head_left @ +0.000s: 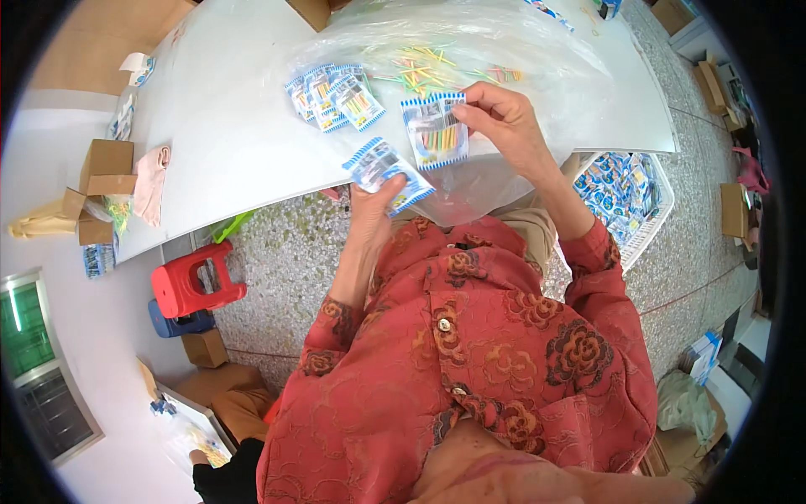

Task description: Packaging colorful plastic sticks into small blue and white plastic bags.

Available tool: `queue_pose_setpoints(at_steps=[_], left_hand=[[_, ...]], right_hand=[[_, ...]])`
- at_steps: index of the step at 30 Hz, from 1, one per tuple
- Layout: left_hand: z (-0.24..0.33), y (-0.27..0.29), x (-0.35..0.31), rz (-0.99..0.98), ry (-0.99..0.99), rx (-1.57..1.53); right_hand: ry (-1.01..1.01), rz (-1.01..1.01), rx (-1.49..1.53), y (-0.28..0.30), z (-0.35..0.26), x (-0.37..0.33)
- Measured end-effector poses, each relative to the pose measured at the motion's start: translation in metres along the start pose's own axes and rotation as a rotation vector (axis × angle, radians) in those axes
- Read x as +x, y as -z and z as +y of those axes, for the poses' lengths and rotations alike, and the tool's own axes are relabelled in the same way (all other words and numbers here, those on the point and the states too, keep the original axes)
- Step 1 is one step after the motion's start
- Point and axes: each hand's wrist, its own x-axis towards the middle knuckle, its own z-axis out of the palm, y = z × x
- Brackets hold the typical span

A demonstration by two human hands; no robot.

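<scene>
A striped packet of coloured sticks (436, 139) hung pinched in the right hand (510, 128), beside another packet (373, 161) gripped by the left hand (374, 202). Loose sticks (422, 72) lay beyond the right hand on clear plastic (537, 50); any unsealed edge could have spilled more upon tilting.

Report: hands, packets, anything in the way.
Left hand holding blue-edged packet. Right hand pinching stick-filled packet, upper right corner. Clear plastic film nearby; nothing visibly blocking either hand.
</scene>
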Motion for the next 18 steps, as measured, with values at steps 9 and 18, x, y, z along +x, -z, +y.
queue_pose_setpoints(at_steps=[9,18], left_hand=[[0.006,0.031,-0.008,0.190,-0.119,0.061],[0.024,0.037,-0.014,0.142,-0.167,0.022]], right_hand=[[0.132,0.098,-0.129,0.000,0.025,0.026],[0.056,0.033,-0.129,-0.041,0.094,0.079]])
